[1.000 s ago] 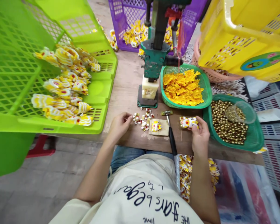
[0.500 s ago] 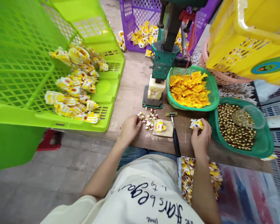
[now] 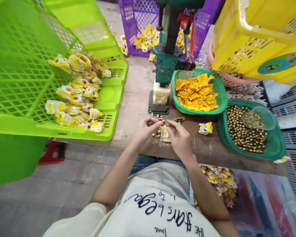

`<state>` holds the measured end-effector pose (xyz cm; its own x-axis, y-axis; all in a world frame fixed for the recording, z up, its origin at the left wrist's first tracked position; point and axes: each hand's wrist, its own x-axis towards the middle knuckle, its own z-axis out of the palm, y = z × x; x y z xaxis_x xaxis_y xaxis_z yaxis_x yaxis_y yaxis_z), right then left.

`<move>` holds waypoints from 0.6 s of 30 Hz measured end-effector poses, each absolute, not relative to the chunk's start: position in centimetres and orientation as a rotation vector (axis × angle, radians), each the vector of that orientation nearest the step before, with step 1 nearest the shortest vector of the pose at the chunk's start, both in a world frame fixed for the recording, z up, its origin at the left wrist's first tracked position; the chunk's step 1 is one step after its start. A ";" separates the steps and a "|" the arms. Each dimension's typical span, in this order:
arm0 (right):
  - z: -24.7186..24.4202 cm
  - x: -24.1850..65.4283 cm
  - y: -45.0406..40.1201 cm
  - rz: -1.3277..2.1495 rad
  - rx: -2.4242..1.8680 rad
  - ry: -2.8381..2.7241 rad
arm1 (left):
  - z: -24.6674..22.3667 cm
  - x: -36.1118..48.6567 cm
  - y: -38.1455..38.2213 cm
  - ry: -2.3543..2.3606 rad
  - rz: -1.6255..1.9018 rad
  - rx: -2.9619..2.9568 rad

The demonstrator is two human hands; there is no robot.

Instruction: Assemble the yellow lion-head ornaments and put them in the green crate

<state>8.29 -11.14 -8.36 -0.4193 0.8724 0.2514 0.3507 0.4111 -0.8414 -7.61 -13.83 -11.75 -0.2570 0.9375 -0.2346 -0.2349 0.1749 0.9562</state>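
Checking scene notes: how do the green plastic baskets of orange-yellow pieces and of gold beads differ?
The pieces' basket is lighter green; the beads' basket is darker. The first holds jagged pieces, the second shiny round beads. Only the second, not the first, has a clear plastic cup. Both stand open on the table.

Yel/wht toy [image 3: 205, 128], grn press [image 3: 164, 67].

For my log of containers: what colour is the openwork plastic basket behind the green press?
Purple; it shows best in the head view, partly hidden by the press.
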 end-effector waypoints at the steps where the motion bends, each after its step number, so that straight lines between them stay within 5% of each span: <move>1: -8.7 7.9 -10.6 0.930 -1.019 -1.955 | -11.4 -7.0 -13.4 1.320 1.352 0.744; 5: -10.4 8.0 -8.3 1.034 -0.988 -1.914 | -10.9 -6.2 -12.2 1.349 1.306 0.787; 11: -11.5 9.7 -6.1 1.658 -1.138 -1.862 | -11.7 -7.0 -11.7 1.426 1.083 0.993; 18: -10.8 9.4 -5.4 1.645 -1.273 -1.873 | -12.1 -6.6 -11.3 1.427 0.963 1.060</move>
